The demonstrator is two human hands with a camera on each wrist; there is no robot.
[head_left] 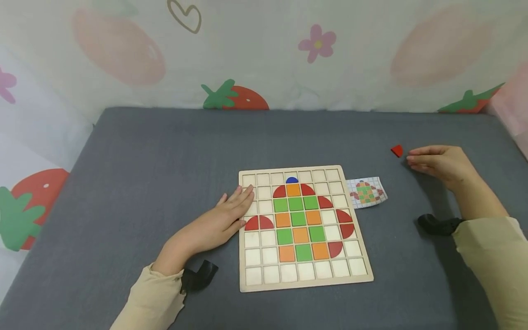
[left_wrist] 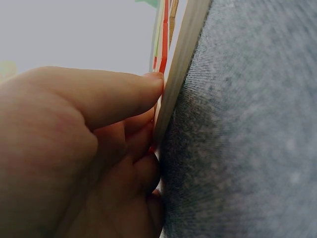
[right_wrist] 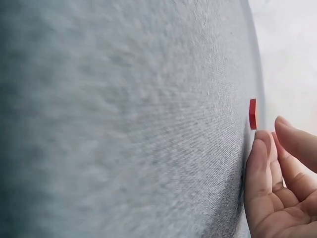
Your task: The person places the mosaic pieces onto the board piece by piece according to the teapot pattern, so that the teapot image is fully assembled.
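A square wooden grid board [head_left: 306, 283] lies on the table, partly filled with green, orange, red and blue pieces. My left hand [head_left: 218, 224] rests on the board's left edge with its fingers spread over the nearest cells. In the left wrist view, the thumb of the left hand [left_wrist: 74, 114] lies against the board's rim [left_wrist: 181, 59]. A loose red quarter-round piece [head_left: 397, 151] lies on the cloth at the right. Just beside it is my right hand [head_left: 443, 165], with a small gap to the piece. The right wrist view shows nothing between the fingertips, and the red piece [right_wrist: 253, 114] beyond them.
A small pattern card [head_left: 367, 192] sticks out from the board's right edge. Dark grey cloth [head_left: 165, 151] covers the table. Behind it hangs a white curtain [head_left: 255, 46] printed with fruit and flowers. Black wrist mounts [head_left: 200, 276] show below each hand.
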